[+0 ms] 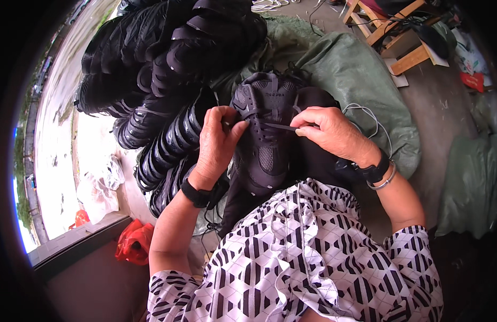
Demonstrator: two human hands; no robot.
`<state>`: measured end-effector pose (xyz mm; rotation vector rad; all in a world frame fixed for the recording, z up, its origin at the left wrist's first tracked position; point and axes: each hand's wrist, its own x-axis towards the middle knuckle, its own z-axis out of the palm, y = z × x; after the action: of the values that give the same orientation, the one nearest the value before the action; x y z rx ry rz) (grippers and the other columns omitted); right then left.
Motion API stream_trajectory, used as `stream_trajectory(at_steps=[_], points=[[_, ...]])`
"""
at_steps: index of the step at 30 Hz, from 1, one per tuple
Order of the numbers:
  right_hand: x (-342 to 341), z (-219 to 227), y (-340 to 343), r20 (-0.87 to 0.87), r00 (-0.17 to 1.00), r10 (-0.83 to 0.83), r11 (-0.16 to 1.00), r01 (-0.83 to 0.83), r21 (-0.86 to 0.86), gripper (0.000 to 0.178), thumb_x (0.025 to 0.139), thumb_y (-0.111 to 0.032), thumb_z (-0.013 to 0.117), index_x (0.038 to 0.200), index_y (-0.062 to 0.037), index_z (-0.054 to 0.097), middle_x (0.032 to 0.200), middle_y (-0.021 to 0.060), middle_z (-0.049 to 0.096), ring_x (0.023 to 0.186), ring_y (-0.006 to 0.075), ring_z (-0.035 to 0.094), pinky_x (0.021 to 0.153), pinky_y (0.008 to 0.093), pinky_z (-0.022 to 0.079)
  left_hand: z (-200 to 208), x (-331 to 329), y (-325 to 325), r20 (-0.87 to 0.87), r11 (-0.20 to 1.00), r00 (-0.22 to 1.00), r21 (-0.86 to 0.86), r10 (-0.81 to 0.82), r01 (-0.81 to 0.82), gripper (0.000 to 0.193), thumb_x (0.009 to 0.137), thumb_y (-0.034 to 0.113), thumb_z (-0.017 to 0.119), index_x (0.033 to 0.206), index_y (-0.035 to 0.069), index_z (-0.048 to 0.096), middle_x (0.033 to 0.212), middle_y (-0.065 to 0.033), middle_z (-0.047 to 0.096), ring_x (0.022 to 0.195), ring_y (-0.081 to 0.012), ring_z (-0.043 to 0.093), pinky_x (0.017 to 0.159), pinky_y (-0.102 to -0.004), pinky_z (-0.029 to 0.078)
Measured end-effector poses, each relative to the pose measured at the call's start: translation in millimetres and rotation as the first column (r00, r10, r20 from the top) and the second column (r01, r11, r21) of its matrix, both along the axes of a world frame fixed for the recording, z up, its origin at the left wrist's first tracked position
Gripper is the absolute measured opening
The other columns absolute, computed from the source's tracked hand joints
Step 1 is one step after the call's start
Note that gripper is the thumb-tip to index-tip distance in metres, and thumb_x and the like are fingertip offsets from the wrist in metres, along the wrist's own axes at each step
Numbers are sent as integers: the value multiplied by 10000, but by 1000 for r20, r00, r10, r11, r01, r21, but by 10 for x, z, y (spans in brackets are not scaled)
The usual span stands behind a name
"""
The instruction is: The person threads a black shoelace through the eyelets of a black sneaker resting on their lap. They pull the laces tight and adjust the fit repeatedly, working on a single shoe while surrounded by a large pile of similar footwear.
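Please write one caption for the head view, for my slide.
Left hand at a dark shoe, right hand pinching its lace, piled shoes alongside.

Daylight burns out to white at the opening (pixel 58 155) on my left; the black shoe (pixel 265 155) before me looks dim and purplish, and straight lines bow near my view's darkened margins.

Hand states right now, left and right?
Left hand: fingers curled beside the dark shoe; can't tell whether it grips anything.
Right hand: closed, pinching a flat dark lace between thumb and fingers.
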<state>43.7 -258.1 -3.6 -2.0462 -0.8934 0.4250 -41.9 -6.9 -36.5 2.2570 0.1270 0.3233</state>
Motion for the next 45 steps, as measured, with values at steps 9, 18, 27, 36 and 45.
stream_trajectory(at_steps=[9,18,27,36,45], points=[[-1,-51,-9,-66,998,-23,990,32,134,140,839,-33,671,976,-3,676,872,70,665,780,147,635,718,260,497,215,39,167,-202,738,971,-673,-130,-42,147,996,220,542,955,81,518,680,-10,576,488,-42,430,439,-212,345],[72,-67,58,-249,910,-331,818,408,405,75,876,-49,675,947,-31,692,799,2,670,598,18,563,521,192,470,446,222,811,14,440,980,-895,198,-76,131,987,157,546,1080,74,586,583,72,382,474,-28,285,466,-207,251],[85,-128,-133,170,976,-139,984,117,135,114,795,-65,703,806,-6,605,770,138,639,720,348,623,612,385,486,510,89,704,68,833,974,-534,214,-146,120,985,143,559,1062,69,614,735,87,471,561,10,358,493,-163,279],[172,-502,-802,-294,877,-379,870,446,210,163,903,-58,584,1036,-4,662,761,51,693,713,100,638,656,276,501,-285,-227,862,-36,965,993,-232,114,-119,215,997,78,465,1161,58,603,816,42,620,651,-10,445,577,-161,363],[237,-98,-109,216,933,-286,942,233,241,305,901,-44,549,1205,-30,517,842,203,672,785,367,666,672,447,526,126,146,320,34,879,999,-477,-12,27,267,995,55,444,1249,1,507,1035,-110,689,913,-153,649,810,-262,493]])
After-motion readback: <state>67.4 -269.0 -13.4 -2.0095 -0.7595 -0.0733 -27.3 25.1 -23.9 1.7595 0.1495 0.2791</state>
